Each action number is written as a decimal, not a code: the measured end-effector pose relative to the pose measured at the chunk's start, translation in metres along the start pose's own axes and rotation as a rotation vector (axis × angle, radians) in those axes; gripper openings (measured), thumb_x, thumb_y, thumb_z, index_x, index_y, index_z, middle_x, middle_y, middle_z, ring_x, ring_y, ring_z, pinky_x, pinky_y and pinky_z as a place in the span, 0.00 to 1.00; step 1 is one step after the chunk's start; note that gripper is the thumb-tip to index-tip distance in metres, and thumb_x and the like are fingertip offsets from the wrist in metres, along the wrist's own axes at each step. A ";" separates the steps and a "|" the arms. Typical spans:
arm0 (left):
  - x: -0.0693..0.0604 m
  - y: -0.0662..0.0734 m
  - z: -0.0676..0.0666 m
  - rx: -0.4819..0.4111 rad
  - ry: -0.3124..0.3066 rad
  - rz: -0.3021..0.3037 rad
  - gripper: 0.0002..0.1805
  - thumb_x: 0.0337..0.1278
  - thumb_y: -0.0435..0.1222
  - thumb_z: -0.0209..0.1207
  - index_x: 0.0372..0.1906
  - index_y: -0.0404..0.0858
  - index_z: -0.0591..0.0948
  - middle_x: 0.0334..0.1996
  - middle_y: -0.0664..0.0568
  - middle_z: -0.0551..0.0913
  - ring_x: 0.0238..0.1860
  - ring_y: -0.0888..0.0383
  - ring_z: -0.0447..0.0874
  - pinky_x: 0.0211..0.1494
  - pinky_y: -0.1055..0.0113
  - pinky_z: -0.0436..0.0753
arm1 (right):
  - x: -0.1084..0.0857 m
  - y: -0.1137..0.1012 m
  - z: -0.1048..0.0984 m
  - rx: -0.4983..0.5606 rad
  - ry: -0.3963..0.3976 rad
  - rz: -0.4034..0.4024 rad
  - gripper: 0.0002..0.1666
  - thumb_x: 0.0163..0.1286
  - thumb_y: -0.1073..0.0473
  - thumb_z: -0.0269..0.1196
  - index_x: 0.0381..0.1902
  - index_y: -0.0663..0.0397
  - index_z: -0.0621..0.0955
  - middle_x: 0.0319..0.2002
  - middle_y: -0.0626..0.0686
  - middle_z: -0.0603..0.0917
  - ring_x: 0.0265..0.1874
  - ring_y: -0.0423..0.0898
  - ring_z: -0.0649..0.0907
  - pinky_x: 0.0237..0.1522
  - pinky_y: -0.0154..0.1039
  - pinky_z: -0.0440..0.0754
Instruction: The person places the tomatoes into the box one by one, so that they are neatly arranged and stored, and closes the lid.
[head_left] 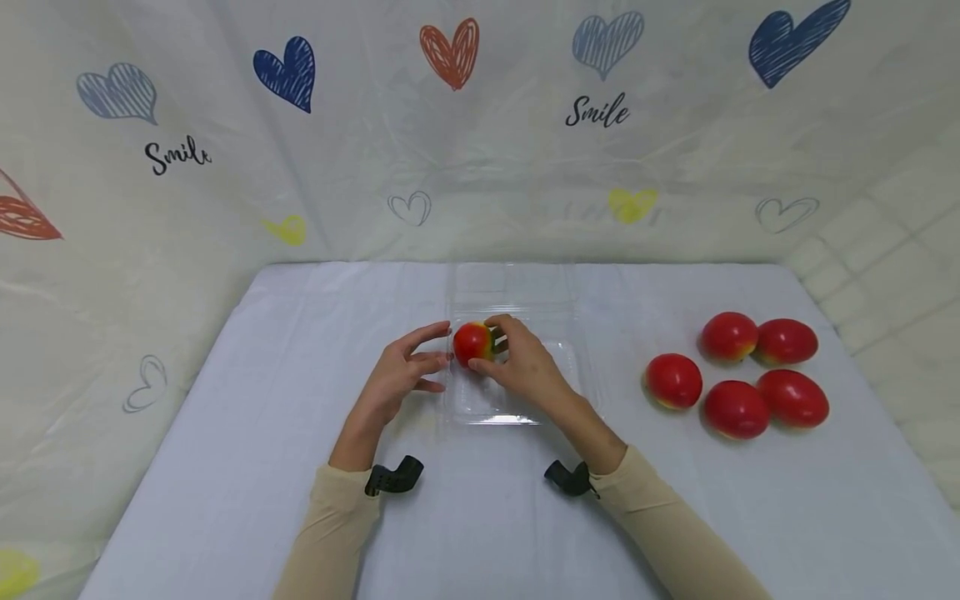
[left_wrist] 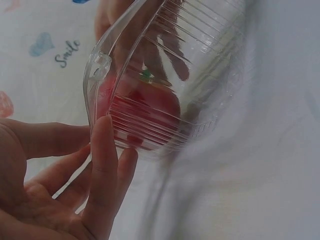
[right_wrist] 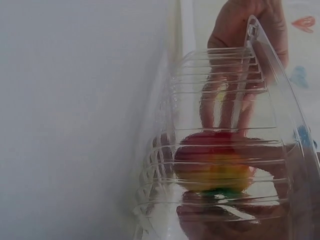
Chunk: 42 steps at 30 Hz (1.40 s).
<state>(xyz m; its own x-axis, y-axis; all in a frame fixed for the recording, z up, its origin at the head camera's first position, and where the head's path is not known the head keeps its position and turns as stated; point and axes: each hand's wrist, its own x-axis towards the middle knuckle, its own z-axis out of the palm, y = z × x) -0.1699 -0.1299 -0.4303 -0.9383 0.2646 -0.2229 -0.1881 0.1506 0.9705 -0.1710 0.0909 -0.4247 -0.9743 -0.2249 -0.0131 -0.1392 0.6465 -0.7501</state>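
Note:
A clear plastic clamshell box (head_left: 480, 408) lies opened on the table, its lid (head_left: 517, 283) folded back to the far side. My right hand (head_left: 531, 367) reaches into it and grips a red fruit (head_left: 472, 342) with a yellow patch, thumb on the near side and fingers on the far side. Through the box wall, the left wrist view shows a green stem spot on this fruit (left_wrist: 145, 107). Beside the box's left wall is my left hand (head_left: 392, 375), fingers spread and fairly straight. Its fingertips (left_wrist: 104, 127) touch the outside of that wall.
Several glossy red fruits (head_left: 737, 409) with yellowish undersides sit grouped on the right of the table. A white cloth (head_left: 300, 333) covers the tabletop. Behind it hangs a pale curtain (head_left: 510, 150) printed with hearts. Black camera mounts (head_left: 395, 476) stick out at both wrists.

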 end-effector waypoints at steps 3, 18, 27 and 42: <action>0.000 0.000 0.001 -0.001 0.001 -0.003 0.31 0.72 0.32 0.59 0.77 0.46 0.71 0.77 0.52 0.70 0.66 0.41 0.81 0.41 0.65 0.91 | 0.000 -0.001 0.000 -0.010 0.004 0.008 0.39 0.63 0.51 0.76 0.68 0.52 0.72 0.62 0.56 0.82 0.55 0.54 0.85 0.56 0.50 0.89; 0.001 -0.001 0.000 -0.018 0.001 0.003 0.30 0.71 0.32 0.59 0.76 0.46 0.72 0.76 0.52 0.71 0.65 0.40 0.81 0.41 0.65 0.91 | -0.001 -0.007 0.003 -0.007 0.036 0.041 0.41 0.61 0.50 0.78 0.67 0.52 0.71 0.60 0.58 0.80 0.54 0.54 0.83 0.56 0.48 0.89; 0.001 -0.002 0.000 -0.006 -0.001 -0.014 0.31 0.71 0.33 0.61 0.76 0.48 0.72 0.75 0.51 0.72 0.64 0.40 0.83 0.42 0.64 0.91 | -0.001 0.001 -0.008 0.092 -0.084 -0.001 0.39 0.65 0.57 0.74 0.70 0.52 0.68 0.69 0.60 0.76 0.63 0.59 0.82 0.61 0.53 0.87; 0.001 -0.001 0.000 -0.020 0.000 -0.024 0.31 0.71 0.33 0.61 0.76 0.47 0.72 0.76 0.51 0.72 0.62 0.41 0.83 0.41 0.66 0.91 | 0.000 0.006 -0.009 0.113 -0.073 -0.033 0.37 0.67 0.60 0.73 0.69 0.51 0.69 0.68 0.59 0.79 0.61 0.58 0.84 0.59 0.52 0.87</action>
<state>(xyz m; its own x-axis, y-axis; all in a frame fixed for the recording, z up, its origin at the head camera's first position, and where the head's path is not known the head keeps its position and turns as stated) -0.1709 -0.1294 -0.4315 -0.9334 0.2611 -0.2462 -0.2164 0.1377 0.9666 -0.1733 0.1008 -0.4233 -0.9535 -0.2995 -0.0324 -0.1458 0.5530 -0.8203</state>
